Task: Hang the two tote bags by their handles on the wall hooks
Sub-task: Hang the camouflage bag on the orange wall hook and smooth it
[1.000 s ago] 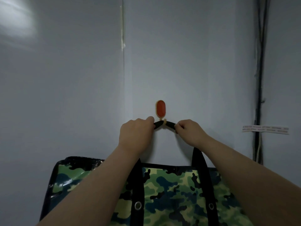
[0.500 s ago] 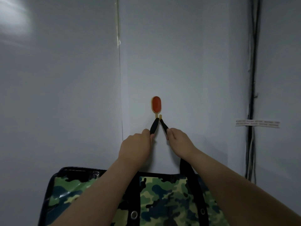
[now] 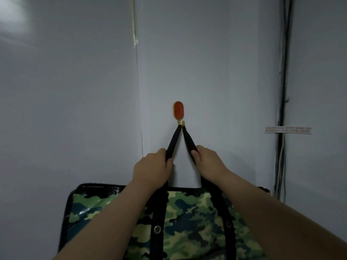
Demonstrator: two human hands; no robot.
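A camouflage tote bag (image 3: 189, 218) with black trim hangs flat against the white wall. Its black handle (image 3: 175, 137) loops over the small yellow prong of an orange oval wall hook (image 3: 178, 110) and forms a narrow upside-down V. My left hand (image 3: 152, 168) grips the left strap of the handle a little below the hook. My right hand (image 3: 207, 162) grips the right strap at about the same height. Only one bag and one hook are in view.
A vertical seam (image 3: 138, 81) runs down the wall left of the hook. At the right, dark cables (image 3: 283, 91) run down a corner, with a white label strip (image 3: 288, 130) across them.
Both hands have slid down the handle straps, away from the hook. The handle has gone from a low wide arch to a taut narrow V, and the bag sits lower.
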